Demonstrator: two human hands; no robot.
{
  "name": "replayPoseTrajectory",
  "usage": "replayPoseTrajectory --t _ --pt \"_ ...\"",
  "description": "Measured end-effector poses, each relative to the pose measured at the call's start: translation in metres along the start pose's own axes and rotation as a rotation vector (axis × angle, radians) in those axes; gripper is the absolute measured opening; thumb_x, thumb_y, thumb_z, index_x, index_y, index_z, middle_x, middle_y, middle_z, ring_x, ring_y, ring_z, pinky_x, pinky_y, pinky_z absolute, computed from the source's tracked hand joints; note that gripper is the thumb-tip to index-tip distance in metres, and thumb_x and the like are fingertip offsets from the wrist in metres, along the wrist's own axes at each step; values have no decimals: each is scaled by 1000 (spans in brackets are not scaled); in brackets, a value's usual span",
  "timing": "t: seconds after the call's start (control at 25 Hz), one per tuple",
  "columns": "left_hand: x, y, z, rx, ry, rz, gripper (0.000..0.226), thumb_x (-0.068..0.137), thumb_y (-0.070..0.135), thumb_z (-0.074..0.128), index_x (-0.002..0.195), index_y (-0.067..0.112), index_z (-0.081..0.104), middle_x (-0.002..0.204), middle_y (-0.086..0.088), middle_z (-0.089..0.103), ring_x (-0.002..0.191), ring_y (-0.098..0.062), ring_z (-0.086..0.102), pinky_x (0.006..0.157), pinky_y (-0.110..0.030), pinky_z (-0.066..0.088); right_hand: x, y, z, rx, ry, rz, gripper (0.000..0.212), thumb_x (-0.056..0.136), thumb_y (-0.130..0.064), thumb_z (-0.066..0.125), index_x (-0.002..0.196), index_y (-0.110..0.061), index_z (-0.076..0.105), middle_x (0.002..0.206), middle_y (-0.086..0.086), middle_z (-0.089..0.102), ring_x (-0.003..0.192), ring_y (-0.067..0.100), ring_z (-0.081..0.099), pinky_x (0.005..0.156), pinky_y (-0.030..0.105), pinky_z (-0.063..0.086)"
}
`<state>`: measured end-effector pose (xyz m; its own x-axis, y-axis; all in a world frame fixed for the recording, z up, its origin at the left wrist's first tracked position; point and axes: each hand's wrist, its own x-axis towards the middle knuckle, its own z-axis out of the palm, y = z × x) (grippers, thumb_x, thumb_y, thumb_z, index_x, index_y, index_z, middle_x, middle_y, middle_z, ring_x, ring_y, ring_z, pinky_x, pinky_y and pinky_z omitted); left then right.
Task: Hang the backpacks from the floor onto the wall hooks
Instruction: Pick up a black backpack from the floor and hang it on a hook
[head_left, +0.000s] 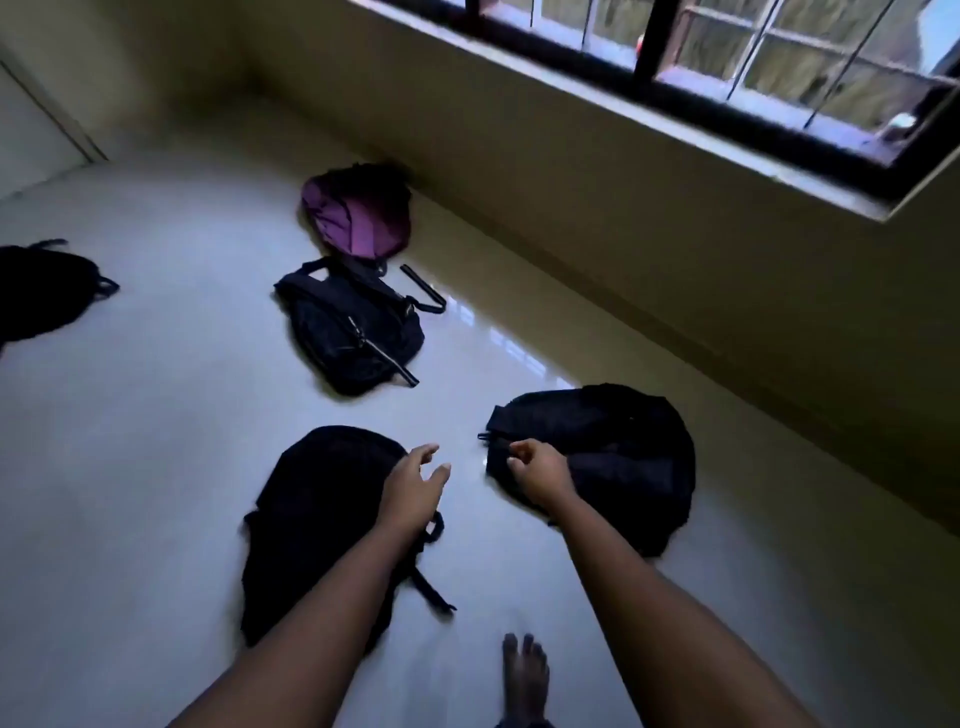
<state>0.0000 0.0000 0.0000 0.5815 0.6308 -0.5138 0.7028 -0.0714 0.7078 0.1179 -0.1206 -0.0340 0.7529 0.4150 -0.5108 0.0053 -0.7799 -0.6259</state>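
Five backpacks lie flat on the pale, glossy floor (156, 467). At 11 o'clock, close to the foot of the wall (597, 218), sits the purple backpack (358, 218), with a dark top and crumpled violet panels. Just below it, at 10 o'clock, lies the zipped backpack (353, 332), dark, with a silvery zip running slantwise across it and a loose strap trailing toward the wall. At 9 o'clock the edge backpack (41, 291), black, is cut off by the picture's border. At 7 o'clock lies the left backpack (322, 519), black and rounded, its straps spilling toward 6 o'clock. At 4 o'clock lies the right backpack (613, 452), black, near the wall. The left hand (415, 493) hovers over the right rim of the left backpack, fingers loose and slightly spread, holding nothing. The right hand (540, 475) is at the left end of the right backpack with its fingers curled in; blur hides whether they pinch a strap or zip. A bare foot (524, 675) stands at 6 o'clock, and a barred window (727, 67) fills 1 o'clock.
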Motion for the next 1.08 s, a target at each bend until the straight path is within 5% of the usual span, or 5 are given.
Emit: replayPoseTrajectory --t 0.28,0.48,0.64,0.88,1.08 --pt "243 -132 174 214 -95 59 38 90 19 53 128 15 53 134 -6 54 126 -21 47 103 -28 34 254 178 139 -591 -120 -214 35 88 -21 53 123 -15 53 129 8 48 124 27 42 101 37 39" --pt "342 -215 244 163 -36 52 38 90 17 52 128 16 53 133 -3 55 125 -19 48 99 -24 33 361 252 230 -825 -82 -211 76 76 -31 69 139 -14 29 142 16 38 130 33 37 108 44 30" --pt "329 -249 244 65 44 -20 34 89 14 54 123 16 57 128 -1 60 122 -17 51 97 -22 34 356 251 263 -803 -3 -323 49 85 -21 57 129 -11 38 123 11 57 111 29 54 92 38 38" --pt "246 -315 163 316 442 -119 55 77 15 67 130 14 51 133 -10 53 123 -30 47 107 -41 36 280 184 319 -569 -320 -488 78 70 -38 70 136 -19 34 129 3 53 118 23 48 94 38 36" --pt "230 -409 143 662 127 -472 108 73 47 67 149 22 -5 159 -9 -1 146 -34 3 116 -55 10 257 179 356 -506 -340 -245 86 68 -40 75 139 -23 30 136 3 44 125 26 44 98 42 39"
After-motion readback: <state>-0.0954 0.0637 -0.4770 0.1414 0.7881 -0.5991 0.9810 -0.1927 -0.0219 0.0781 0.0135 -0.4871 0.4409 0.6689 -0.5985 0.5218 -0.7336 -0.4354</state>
